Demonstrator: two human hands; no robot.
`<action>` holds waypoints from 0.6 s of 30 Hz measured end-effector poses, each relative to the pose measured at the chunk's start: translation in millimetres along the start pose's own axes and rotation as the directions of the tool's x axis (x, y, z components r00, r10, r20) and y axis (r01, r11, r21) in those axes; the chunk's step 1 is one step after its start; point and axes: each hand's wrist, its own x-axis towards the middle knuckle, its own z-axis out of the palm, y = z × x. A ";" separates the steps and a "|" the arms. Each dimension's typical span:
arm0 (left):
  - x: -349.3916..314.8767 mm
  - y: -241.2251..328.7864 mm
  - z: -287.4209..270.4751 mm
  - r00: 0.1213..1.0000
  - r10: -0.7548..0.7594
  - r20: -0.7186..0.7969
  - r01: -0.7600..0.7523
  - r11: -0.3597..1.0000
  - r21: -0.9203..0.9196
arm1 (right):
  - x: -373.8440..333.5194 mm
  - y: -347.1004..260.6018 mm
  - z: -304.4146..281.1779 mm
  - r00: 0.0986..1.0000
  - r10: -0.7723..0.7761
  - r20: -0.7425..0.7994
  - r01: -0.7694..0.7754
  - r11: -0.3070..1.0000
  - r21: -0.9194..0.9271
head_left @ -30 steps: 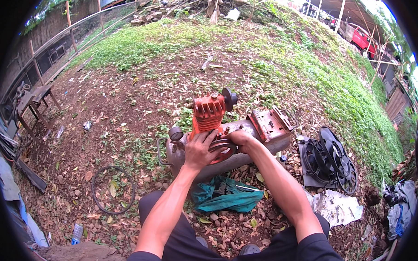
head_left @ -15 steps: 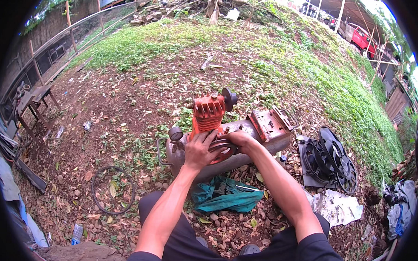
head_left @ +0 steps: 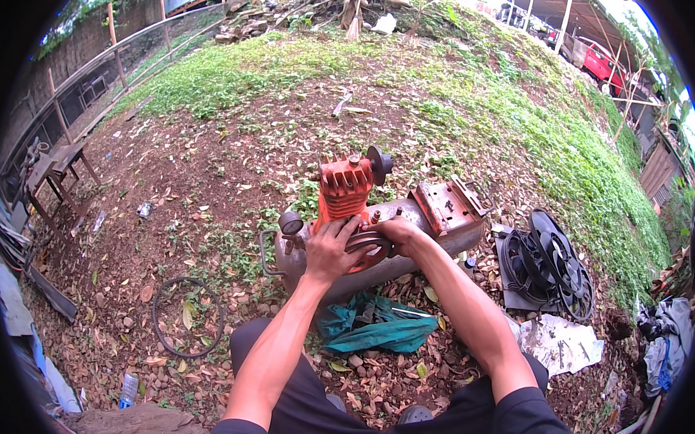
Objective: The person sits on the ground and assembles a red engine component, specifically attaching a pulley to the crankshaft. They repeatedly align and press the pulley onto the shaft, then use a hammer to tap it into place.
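Note:
In front of me lies an air compressor's grey tank (head_left: 466,235), with a ribbed orange pump (head_left: 344,188) standing on it. My left hand (head_left: 329,251) grips the left side of a pulley wheel (head_left: 373,256) at the pump's near face, fingers over its rim. The wheel's upper right rim is in my right hand (head_left: 397,232), whose fingertips are partly hidden. A round pressure gauge (head_left: 290,223) rises left of my left hand. To the right of my right hand, a rusty orange mounting plate (head_left: 449,207) sits on the tank.
A teal cloth bag (head_left: 343,333) with dark items inside lies between my knees and the tank. A black belt (head_left: 156,317) rests on the leafy ground at left. Black fans (head_left: 556,259) and a whitish sheet (head_left: 561,347) are at right. A plastic bottle (head_left: 129,389) lies lower left.
Hardly anything differs. Both hands stay on the pulley wheel, and the picture has shifted very slightly.

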 end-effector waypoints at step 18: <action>-1.8 -2.3 -0.8 1.000 -0.004 -0.002 0.004 1.000 -0.001 | 7.5 5.4 6.3 0.995 -0.044 0.086 0.028 0.983 0.184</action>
